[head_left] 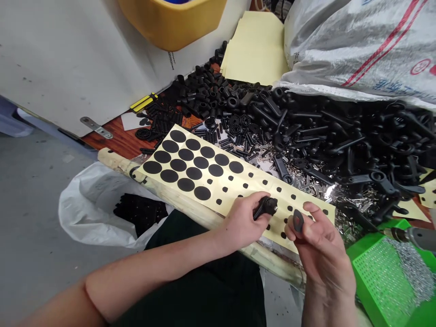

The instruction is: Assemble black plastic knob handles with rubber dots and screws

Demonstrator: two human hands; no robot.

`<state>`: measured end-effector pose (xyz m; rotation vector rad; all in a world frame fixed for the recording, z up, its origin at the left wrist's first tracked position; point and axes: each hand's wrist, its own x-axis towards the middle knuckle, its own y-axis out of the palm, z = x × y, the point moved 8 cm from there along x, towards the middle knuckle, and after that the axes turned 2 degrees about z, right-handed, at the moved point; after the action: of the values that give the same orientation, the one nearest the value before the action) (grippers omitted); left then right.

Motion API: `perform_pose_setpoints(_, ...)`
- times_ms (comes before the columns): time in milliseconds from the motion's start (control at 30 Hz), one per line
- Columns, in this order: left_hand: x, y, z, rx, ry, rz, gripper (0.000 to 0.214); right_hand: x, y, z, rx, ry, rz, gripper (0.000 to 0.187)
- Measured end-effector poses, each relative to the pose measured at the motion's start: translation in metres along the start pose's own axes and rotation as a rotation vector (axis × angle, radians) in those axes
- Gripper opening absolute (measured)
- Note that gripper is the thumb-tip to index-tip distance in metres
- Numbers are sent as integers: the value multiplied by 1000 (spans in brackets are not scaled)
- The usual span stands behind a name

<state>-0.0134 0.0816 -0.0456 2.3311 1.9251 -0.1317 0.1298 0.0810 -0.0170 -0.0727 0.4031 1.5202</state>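
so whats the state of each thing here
left hand: shut around a black plastic knob
right hand: pinching a small black oval piece
cream backing sheet: flat, black round pads stuck on in rows
black plastic handles: loose in a heap
white plastic bag: open, black parts inside
green perforated tray: holding loose silver bits

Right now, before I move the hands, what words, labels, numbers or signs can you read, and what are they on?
Blue printed characters on the woven plastic sack: too blurred to read.
Red round stamp on the same sack: too blurred to read.
Dark marks on the white panel: too small to tell if they are text.
Nothing else is readable.
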Motion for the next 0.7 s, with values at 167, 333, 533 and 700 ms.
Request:
perform_pose_setpoints(167, 3, 0, 5, -57, -8, -2, 43, 3, 1, -7, -96, -50, -78, 50)
perform_pose_setpoints(333, 3, -1, 1, -41, 1, -5, 41, 7, 6, -16, -102, -29, -72, 52)
perform_pose_setpoints(533, 3, -1, 0, -44, -3, -9, 39, 9, 6, -19, -116, -39, -64, 51)
perform_pose_setpoints(700, 3, -1, 2, -51, -23, -8, 39, 9, 5, -20, -106, -33, -88, 52)
